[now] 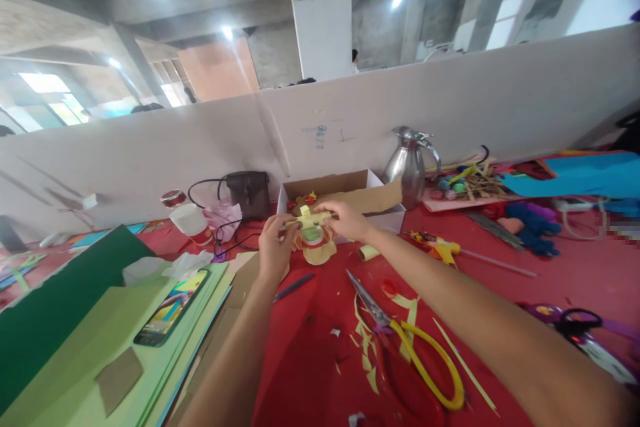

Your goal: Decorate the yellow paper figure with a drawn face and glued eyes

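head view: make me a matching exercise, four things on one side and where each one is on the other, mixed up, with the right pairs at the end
Things
1. shiny silver metal jug
2. dark-edged smartphone with a lit screen
3. long metal scissors with yellow and red handles
4. small pale-yellow craft figure

Places
A. lying on the red tabletop beside yellow scraps
B. held between the left hand and the right hand
C. standing beside the open white-sided box
D. lying on light green sheets

Pairs: 1-C, 2-D, 3-A, 4-B
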Tool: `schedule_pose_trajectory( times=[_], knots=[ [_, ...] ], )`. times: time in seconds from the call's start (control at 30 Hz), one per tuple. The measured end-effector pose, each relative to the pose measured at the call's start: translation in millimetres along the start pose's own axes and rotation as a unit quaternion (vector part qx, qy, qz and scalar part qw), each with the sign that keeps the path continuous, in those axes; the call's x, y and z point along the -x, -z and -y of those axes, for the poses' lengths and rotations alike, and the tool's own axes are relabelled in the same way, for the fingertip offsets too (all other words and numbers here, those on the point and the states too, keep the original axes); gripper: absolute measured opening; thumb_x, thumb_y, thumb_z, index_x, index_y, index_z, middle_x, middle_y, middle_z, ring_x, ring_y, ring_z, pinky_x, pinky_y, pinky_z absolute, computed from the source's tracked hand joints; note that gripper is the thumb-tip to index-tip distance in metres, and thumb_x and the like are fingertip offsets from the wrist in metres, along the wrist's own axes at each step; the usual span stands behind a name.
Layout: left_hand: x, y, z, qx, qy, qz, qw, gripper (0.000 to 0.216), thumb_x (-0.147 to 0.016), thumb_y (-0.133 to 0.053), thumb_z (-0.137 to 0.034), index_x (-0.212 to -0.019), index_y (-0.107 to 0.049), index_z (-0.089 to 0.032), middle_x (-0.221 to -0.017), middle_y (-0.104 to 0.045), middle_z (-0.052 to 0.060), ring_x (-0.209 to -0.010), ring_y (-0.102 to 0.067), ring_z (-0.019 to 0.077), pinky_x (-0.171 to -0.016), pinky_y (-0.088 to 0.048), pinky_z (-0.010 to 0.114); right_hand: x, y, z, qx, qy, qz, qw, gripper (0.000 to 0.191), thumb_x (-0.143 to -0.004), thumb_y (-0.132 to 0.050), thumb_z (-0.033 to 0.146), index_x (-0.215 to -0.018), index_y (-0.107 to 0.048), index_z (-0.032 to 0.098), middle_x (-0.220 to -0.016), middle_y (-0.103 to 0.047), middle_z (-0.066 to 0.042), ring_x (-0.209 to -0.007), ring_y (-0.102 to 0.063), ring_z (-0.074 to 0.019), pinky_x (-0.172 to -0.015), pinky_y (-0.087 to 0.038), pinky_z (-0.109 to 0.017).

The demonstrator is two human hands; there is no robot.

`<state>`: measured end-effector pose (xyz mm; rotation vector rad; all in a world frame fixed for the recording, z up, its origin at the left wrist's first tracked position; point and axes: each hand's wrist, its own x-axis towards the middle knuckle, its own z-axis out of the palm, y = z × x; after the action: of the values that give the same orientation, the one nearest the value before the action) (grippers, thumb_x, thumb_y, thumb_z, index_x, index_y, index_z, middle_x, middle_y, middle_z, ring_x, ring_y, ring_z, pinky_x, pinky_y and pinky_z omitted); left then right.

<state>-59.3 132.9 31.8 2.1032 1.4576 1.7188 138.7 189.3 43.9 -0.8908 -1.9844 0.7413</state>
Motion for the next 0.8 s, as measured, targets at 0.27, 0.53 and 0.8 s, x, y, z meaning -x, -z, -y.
schedule_pose_trajectory(
  times=[0.27, 0.53, 0.8],
  knots=[
    [-0.7, -0.8, -2.6, 0.031, 0.018, -0.015, 0.999, 0.008, -0.083, -0.065, -0.025, -0.089, -0.070, -0.021, -0.095, -0.067, 0.005, -0.093, -0.062, 0.0172, -0.078, -0.051, 0.028, 5.2, 5.7, 11.5, -0.020, 0.011, 0.007, 1.000, 0.040, -0.077, -0.054, 0.002, -0.113, -0.065, 0.017, -0.118, -0.068, -0.008, -0.112, -0.062, -0.0215, -0.097, -0.048, -0.038],
    [-2.5, -0.5, -4.8, 0.036, 0.029, -0.026, 0.999, 0.006, -0.080, -0.067, -0.024, -0.083, -0.071, -0.021, -0.101, -0.065, 0.006, -0.100, -0.061, 0.0187, -0.086, -0.051, 0.032, 5.7, 5.1, 13.6, -0.028, 0.019, 0.007, 0.999, 0.038, -0.076, -0.054, 0.003, -0.110, -0.064, 0.018, -0.114, -0.069, -0.006, -0.108, -0.063, -0.0199, -0.095, -0.048, -0.037],
    [-1.2, -2.2, -9.9, 0.094, 0.106, -0.055, 0.988, 0.006, -0.076, -0.064, -0.024, -0.076, -0.068, -0.018, -0.102, -0.058, 0.007, -0.096, -0.060, 0.0174, -0.080, -0.053, 0.029, 5.9, 6.5, 12.1, -0.008, 0.014, 0.002, 1.000, 0.040, -0.076, -0.054, 0.003, -0.112, -0.064, 0.016, -0.118, -0.068, -0.009, -0.112, -0.062, -0.0214, -0.098, -0.046, -0.039]
  ],
)
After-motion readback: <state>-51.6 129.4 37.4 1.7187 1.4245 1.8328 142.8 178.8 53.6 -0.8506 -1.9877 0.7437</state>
